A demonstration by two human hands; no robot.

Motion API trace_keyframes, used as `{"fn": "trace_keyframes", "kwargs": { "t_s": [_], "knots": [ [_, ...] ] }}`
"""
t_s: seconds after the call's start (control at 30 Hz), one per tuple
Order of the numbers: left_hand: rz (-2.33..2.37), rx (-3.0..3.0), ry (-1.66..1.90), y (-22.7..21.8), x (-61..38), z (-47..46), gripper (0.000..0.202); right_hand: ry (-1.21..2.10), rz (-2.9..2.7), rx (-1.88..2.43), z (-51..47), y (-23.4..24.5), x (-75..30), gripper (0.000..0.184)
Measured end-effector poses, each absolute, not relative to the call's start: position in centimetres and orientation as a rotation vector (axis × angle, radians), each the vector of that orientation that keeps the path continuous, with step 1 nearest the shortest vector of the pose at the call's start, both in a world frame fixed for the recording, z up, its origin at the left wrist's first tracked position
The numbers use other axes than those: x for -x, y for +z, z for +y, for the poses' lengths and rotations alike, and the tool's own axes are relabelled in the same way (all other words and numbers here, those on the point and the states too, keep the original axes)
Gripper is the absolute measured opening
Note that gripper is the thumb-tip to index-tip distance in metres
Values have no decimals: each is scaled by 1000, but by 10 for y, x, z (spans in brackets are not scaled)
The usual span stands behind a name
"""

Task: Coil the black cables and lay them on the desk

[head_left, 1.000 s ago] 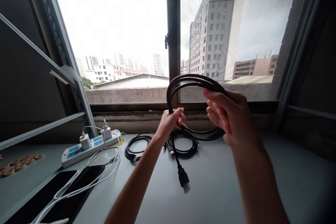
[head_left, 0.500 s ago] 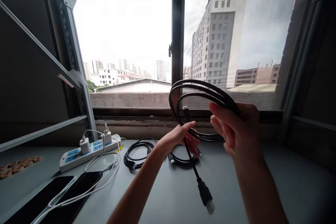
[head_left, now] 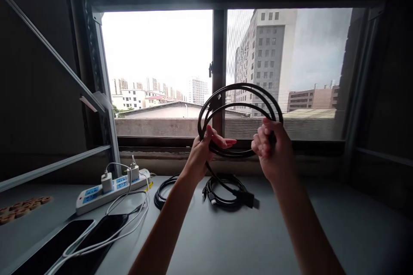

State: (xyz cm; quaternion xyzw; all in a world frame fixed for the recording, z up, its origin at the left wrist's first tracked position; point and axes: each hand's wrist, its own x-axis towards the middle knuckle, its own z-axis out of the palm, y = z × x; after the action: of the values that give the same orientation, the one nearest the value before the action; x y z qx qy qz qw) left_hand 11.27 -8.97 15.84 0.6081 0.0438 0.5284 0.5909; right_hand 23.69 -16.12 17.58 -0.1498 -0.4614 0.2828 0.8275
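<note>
Up in front of the window I hold a coiled black HDMI cable (head_left: 241,86) between both hands. My left hand (head_left: 198,157) grips the coil's left side, thumb against the strands and some fingers stretched into the loop. My right hand (head_left: 274,150) is closed around the right side of the coil. One dark plug (head_left: 215,102) shows at the upper left of the loops. Another end hangs below my left hand, its plug (head_left: 244,198) in front of a second coiled black cable (head_left: 222,201) on the table.
Another coiled black cable (head_left: 157,197) lies behind my left forearm. At the left are a power strip (head_left: 112,189) with white chargers, white cords, two dark phones (head_left: 61,240) and some brown pieces (head_left: 24,208). A metal frame (head_left: 109,94) surrounds the window.
The coil has risen and shifted left with my hands. My left hand has moved from the hanging end to the coil's left side. The hanging plug has swung upward.
</note>
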Motion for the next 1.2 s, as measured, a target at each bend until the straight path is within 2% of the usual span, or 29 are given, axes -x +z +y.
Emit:
{"fn": "trace_keyframes", "kwargs": {
  "t_s": [0.07,0.1,0.17,0.23,0.37,0.57,0.9,1.2],
  "knots": [
    [118,-1409,1322,160,-110,-90,36,478,-1012,440,-160,175,-235,20],
    [168,-1416,1384,161,-108,-90,34,387,-1060,494,-161,173,-234,20],
    [304,-1447,1501,162,-106,-91,30,130,-1148,582,-167,171,-229,44],
    [408,-1488,1581,162,-105,-93,25,-155,-1183,654,-171,167,-224,53],
    [442,-1525,1619,164,-103,-102,17,-482,-1181,692,-170,163,-227,47],
    [335,-1538,1378,168,-99,-123,21,-819,-1183,691,-173,167,-243,39],
    [323,-1504,1269,168,-101,-133,34,-797,-1160,806,-159,166,-252,19],
    [215,-1398,1083,176,-90,-123,46,-645,-1170,791,-151,165,-246,11]
  ]
}}
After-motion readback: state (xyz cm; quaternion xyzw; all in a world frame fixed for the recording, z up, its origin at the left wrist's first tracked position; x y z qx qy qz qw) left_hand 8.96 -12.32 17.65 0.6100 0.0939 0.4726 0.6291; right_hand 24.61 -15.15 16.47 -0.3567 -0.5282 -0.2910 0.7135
